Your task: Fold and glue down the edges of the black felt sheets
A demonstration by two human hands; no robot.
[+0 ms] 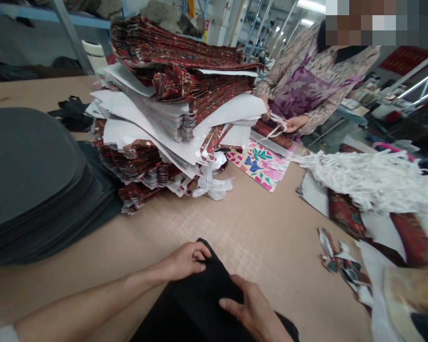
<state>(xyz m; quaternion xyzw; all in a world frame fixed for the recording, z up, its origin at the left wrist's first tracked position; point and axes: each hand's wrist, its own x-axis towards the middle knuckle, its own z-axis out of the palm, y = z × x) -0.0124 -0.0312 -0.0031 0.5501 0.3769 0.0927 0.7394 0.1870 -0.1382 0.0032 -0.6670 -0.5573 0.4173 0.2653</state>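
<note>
A dark black piece of fabric (192,304) lies at the near edge of the brown table, its narrow corner pointing away from me. My left hand (187,260) pinches its far left edge with curled fingers. On the right side, my right hand (253,306) grips the same fabric, thumb on top and the other fingers along the edge, partly hidden. The fabric's lower part runs out of view at the bottom.
Dark grey rounded sheets (28,161) are stacked at left. Ahead stands a tall pile of red patterned and white pieces (178,114), beside a floral sheet (262,164). White strips (371,178) and patterned scraps (345,268) lie right. A co-worker (317,85) handles a white strip across the table.
</note>
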